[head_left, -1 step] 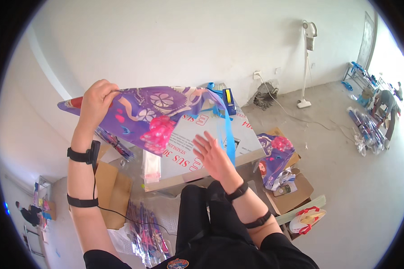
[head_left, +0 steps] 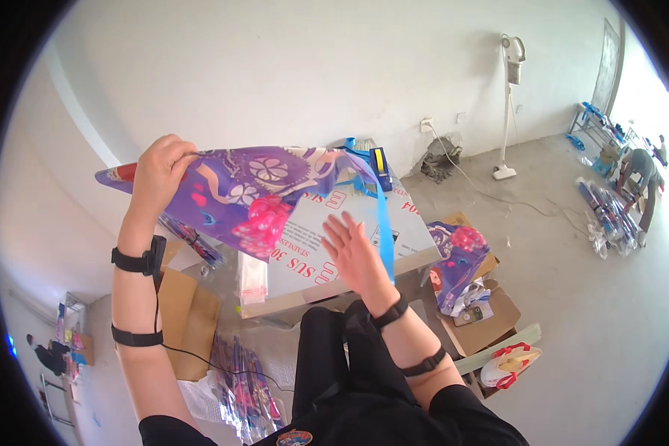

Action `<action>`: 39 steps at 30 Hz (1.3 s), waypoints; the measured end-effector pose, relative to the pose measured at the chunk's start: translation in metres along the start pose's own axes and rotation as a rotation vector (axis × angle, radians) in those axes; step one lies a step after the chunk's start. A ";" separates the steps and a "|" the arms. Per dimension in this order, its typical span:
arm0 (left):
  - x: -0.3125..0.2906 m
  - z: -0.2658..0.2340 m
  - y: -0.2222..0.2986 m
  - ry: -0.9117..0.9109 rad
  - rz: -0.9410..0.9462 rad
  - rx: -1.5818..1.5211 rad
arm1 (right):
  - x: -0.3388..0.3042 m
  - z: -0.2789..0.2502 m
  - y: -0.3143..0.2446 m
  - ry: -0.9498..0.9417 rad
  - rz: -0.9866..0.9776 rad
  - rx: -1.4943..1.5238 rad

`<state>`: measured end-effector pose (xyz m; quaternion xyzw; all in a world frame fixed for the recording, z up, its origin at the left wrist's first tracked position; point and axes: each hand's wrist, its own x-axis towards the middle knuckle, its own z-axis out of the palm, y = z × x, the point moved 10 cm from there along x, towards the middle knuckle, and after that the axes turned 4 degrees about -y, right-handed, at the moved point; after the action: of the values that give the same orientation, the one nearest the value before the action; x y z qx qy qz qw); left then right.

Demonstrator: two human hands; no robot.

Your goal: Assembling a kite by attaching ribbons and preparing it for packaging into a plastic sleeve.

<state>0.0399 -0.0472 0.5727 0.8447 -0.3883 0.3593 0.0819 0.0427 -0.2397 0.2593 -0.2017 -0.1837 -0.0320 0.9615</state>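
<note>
My left hand (head_left: 165, 165) grips the upper edge of a purple printed fabric sheet (head_left: 264, 171) near its pointed left end. The sheet is kite-like, with white and pink flower patterns, and hangs over the far left part of the table. From its right end a blue ribbon (head_left: 384, 230) drops toward the table's front edge. My right hand (head_left: 353, 253) is raised above the table, palm showing, fingers spread, holding nothing. It is just left of the ribbon; whether they touch I cannot tell. Beneath lies a table (head_left: 412, 230) covered with grey printed sheeting.
A blue tape dispenser (head_left: 379, 169) sits at the table's back. Clear plastic bags (head_left: 253, 279) lie at its front left. Cardboard boxes (head_left: 186, 320) flank me, one with another purple printed sheet (head_left: 461, 260). Wrapped bundles (head_left: 249, 386) lie below left. A person (head_left: 641, 178) bends at far right.
My right hand has moved very slightly to the right, and the blue ribbon has swung a little to the right. My left hand keeps its grip on the fabric sheet.
</note>
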 end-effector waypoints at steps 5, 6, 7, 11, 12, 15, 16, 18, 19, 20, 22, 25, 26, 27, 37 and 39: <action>-0.003 -0.002 -0.008 -0.019 0.032 0.024 | 0.043 -0.027 -0.070 0.123 -0.252 0.067; -0.002 0.001 -0.010 -0.027 0.037 0.032 | 0.048 -0.035 -0.091 0.134 -0.279 0.084; -0.001 0.000 -0.014 -0.027 0.031 0.025 | 0.054 -0.039 -0.111 0.144 -0.307 0.102; -0.012 0.012 -0.045 -0.037 -0.013 -0.065 | 0.070 -0.049 -0.174 0.298 -0.368 0.175; -0.015 0.017 -0.054 -0.040 -0.046 -0.098 | 0.072 -0.055 -0.187 0.332 -0.379 0.200; -0.017 0.033 -0.071 -0.052 -0.120 -0.190 | 0.076 -0.070 -0.234 0.300 -0.398 0.178; -0.020 0.038 -0.079 -0.062 -0.132 -0.198 | 0.074 -0.074 -0.245 0.314 -0.388 0.173; -0.028 0.050 -0.100 -0.087 -0.158 -0.201 | 0.065 -0.082 -0.274 0.348 -0.446 0.200; -0.029 0.056 -0.107 -0.093 -0.167 -0.211 | 0.061 -0.085 -0.292 0.333 -0.466 0.171; -0.033 0.067 -0.120 -0.117 -0.237 -0.261 | 0.054 -0.090 -0.310 0.319 -0.484 0.140; -0.045 0.083 -0.141 -0.151 -0.325 -0.307 | 0.042 -0.105 -0.332 0.314 -0.517 0.115; -0.056 0.114 -0.168 -0.192 -0.408 -0.398 | 0.023 -0.138 -0.366 0.368 -0.576 0.046; -0.055 0.128 -0.173 -0.219 -0.383 -0.361 | 0.017 -0.152 -0.375 0.434 -0.599 0.002; -0.054 0.144 -0.179 -0.245 -0.356 -0.324 | 0.017 -0.162 -0.381 0.438 -0.590 -0.004; 0.006 0.280 -0.243 -0.099 -0.311 -0.216 | 0.074 -0.233 -0.432 0.652 -0.571 -0.223; 0.037 0.267 -0.229 0.017 -0.312 -0.212 | 0.080 -0.221 -0.483 0.512 -0.636 -0.346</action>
<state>0.3648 -0.0232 0.4353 0.8781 -0.2877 0.3066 0.2285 0.1271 -0.7701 0.2822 -0.2786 0.0154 -0.4053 0.8705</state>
